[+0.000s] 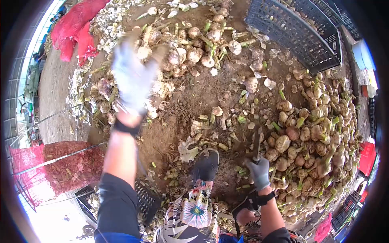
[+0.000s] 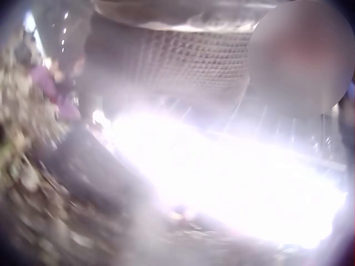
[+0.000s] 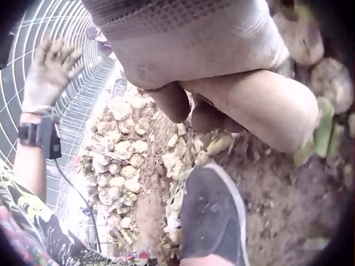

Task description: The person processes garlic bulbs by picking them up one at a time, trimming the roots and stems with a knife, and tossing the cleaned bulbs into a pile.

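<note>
The left hand [image 1: 133, 77], in a pale glove and blurred, is raised over the trimmed garlic bulbs [image 1: 194, 54] at upper left. In the right wrist view the same left hand [image 3: 47, 83] has its fingers spread and holds nothing. Glare and blur fill the left wrist view, where only part of the left glove [image 2: 177, 61] shows. Beside the heap of garlic with stems [image 1: 320, 141], the gloved right hand [image 1: 259, 172] grips a narrow, dark tool [image 1: 258, 141] that points away from the body. Seen close in the right wrist view, the right hand [image 3: 222, 72] has curled fingers; the tool is hidden there.
A black crate [image 1: 296, 34] stands at upper right. Red netting [image 1: 75, 32] lies at upper left, and a filled mesh bag [image 1: 73, 166] at lower left. A shoe [image 1: 206, 164] rests on soil strewn with peelings and cut stems. Another dark crate [image 1: 148, 200] is near the left forearm.
</note>
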### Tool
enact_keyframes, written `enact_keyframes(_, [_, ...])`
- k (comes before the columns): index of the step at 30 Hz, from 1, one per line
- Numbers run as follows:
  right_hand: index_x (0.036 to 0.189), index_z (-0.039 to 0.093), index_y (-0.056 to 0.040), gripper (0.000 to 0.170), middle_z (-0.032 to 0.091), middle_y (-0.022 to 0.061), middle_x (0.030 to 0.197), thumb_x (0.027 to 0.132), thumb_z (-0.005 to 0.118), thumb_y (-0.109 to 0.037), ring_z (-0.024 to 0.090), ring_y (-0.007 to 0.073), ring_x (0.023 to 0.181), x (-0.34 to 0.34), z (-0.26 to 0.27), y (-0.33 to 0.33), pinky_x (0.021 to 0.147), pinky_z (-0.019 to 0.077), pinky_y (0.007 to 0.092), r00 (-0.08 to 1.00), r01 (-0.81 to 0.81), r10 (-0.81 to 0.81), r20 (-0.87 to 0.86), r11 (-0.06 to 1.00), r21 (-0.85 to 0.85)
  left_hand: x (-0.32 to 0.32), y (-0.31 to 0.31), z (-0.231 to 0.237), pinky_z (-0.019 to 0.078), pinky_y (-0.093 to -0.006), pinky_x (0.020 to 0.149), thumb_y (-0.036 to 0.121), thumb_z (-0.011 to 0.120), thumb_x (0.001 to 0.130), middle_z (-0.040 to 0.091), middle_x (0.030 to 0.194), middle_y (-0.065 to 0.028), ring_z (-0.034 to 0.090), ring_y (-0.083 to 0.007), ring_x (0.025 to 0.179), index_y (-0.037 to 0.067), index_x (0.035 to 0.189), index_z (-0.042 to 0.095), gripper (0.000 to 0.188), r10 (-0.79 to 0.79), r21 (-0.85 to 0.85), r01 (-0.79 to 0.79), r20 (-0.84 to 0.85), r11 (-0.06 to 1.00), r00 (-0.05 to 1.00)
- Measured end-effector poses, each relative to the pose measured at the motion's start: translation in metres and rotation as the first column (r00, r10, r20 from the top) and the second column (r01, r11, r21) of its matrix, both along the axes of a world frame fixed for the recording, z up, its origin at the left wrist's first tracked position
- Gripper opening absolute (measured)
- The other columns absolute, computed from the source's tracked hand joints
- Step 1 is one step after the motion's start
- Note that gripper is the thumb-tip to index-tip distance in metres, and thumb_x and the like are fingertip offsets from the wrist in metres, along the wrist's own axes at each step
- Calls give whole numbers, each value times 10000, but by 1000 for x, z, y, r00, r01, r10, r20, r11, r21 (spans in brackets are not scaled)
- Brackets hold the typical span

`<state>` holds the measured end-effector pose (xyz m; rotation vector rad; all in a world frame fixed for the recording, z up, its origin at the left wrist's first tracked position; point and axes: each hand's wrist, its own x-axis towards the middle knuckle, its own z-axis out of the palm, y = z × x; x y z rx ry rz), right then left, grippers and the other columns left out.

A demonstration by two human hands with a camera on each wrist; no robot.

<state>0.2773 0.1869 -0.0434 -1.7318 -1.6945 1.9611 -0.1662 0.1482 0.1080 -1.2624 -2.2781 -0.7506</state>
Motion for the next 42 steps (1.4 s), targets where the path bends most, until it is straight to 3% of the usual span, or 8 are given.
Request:
enact_keyframes(4, [982, 714, 1, 165, 684, -25, 839, 818, 724, -15, 568, 66, 731, -11, -7, 5, 667, 463, 228, 990, 117, -120, -75, 992, -41, -61, -30, -41, 563, -435, 876, 538, 713, 810, 545, 1312, -162, 635, -341, 1086, 279, 1382, 554, 648, 503, -518, -338, 218, 786, 837])
enact_keyframes(6, [975, 709, 1, 158, 664, -40, 821, 820, 729, -20, 551, 56, 722, -24, -6, 3, 656, 452, 222, 990, 102, -105, -95, 994, -34, -45, -42, -75, 574, -406, 823, 464, 743, 789, 599, 1136, -102, 627, -278, 966, 279, 1289, 597, 552, 231, -438, -294, -192, 850, 954])
enact_keyframes(15, [986, 702, 9, 173, 666, -35, 840, 823, 736, -36, 546, 47, 732, -11, -18, 15, 657, 447, 218, 979, 188, -181, -94, 980, 71, 118, -85, -178, 542, -443, 871, 216, 820, 653, 516, 1338, -165, 605, -382, 1059, 172, 1402, 474, 826, 75, -433, 140, 444, 890, 893])
enact_keyframes(25, [1052, 708, 24, 233, 727, 10, 953, 822, 740, 4, 615, 70, 831, -9, -21, 1, 774, 501, 231, 973, 221, -219, -71, 975, 21, 151, -65, -120, 503, -407, 897, 121, 737, 732, 673, 1090, -93, 637, -283, 993, 167, 1147, 670, 423, -211, -185, 351, 522, 918, 827])
enact_keyframes(31, [1057, 722, 6, 228, 730, 11, 963, 830, 738, 3, 624, 80, 835, -31, 0, -6, 785, 500, 231, 940, 326, -325, -102, 945, -2, 191, 4, -177, 537, -412, 813, 22, 681, 770, 579, 1210, -134, 650, -290, 927, 203, 1244, 601, 514, -219, -581, 625, 617, 522, 756])
enact_keyframes(35, [1094, 723, -14, 230, 719, 21, 939, 865, 723, -35, 622, 68, 815, -41, 28, 3, 755, 500, 221, 914, 378, -378, -150, 925, -26, 198, -1, -157, 506, -371, 923, 156, 779, 800, 587, 1278, -172, 632, -312, 1067, 115, 1358, 520, 617, -249, 24, 512, 892, 859, 377])
enact_keyframes(39, [1209, 669, -4, 297, 689, 34, 930, 923, 674, -83, 633, 91, 717, -70, 48, 9, 584, 497, 214, 840, 373, -424, -339, 904, -208, 214, -30, -124, 480, -315, 1008, -11, 757, 816, 580, 1275, -66, 588, -159, 1133, 55, 1443, 409, 720, -418, 519, 300, 842, 800, -341])
enact_keyframes(42, [1217, 653, 13, 303, 710, 68, 988, 936, 672, -99, 663, 124, 771, -83, 37, -5, 673, 542, 264, 788, 282, -419, -450, 897, -341, 212, -53, -127, 487, -295, 993, -71, 718, 814, 571, 1279, -69, 592, -139, 1123, 53, 1458, 390, 733, -311, 411, 118, 822, 904, -478])
